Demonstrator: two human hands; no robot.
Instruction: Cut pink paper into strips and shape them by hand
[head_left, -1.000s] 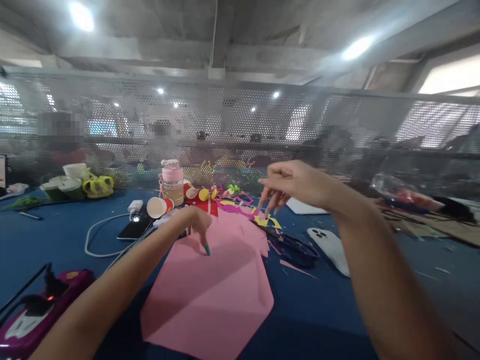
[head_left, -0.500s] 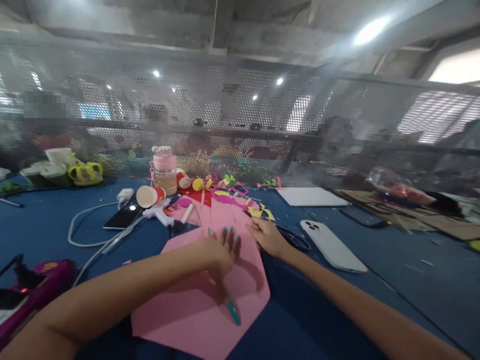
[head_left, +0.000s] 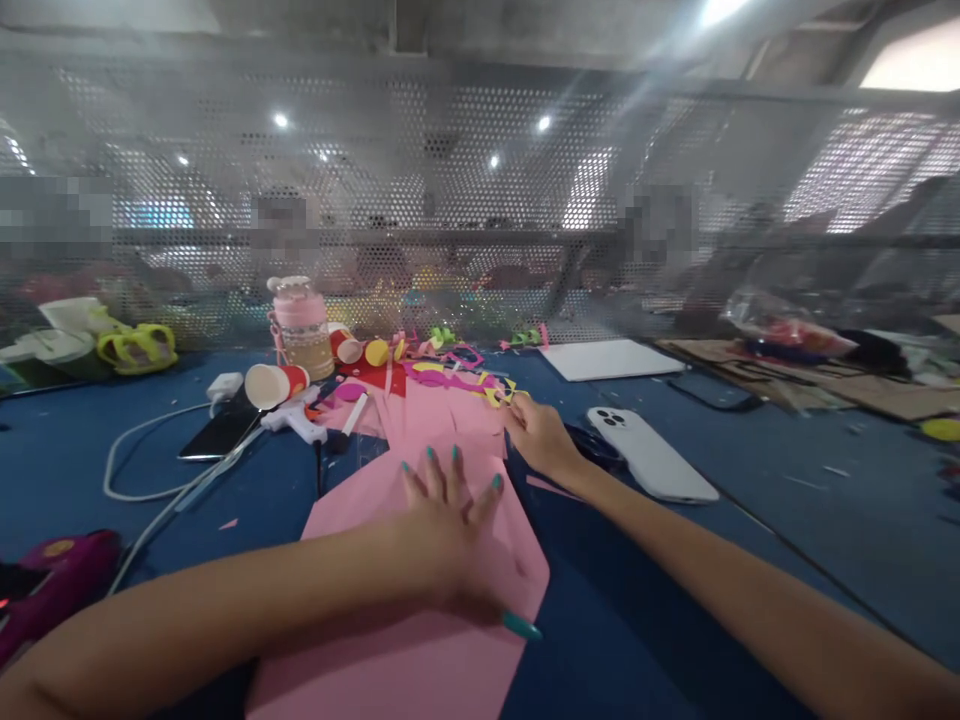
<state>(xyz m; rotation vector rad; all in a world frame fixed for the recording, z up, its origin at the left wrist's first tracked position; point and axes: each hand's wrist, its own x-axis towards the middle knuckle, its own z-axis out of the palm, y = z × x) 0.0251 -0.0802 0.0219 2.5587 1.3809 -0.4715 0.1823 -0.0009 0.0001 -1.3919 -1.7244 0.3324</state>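
A large angular sheet of pink paper lies in front of me on the blue tabletop. My left hand presses flat on it, palm down, with teal-nailed fingers spread. Farther back, my right hand has its fingers curled together beside the right edge of smaller pink paper pieces. Whatever sits between those fingertips is hidden. Yellow cut-outs and magenta cut-outs lie just beyond that hand. A thin pink strip rests under its wrist.
At left are a glue gun, a tipped paper cup, a black phone, a pink-lidded bottle and a purple power strip. A white phone and white sheet lie right. Perforated metal panel stands behind.
My right hand has moved forward to the scraps, and its fingers have curled in. My left hand has spread its fingers wider on the sheet. The view has shifted slightly.
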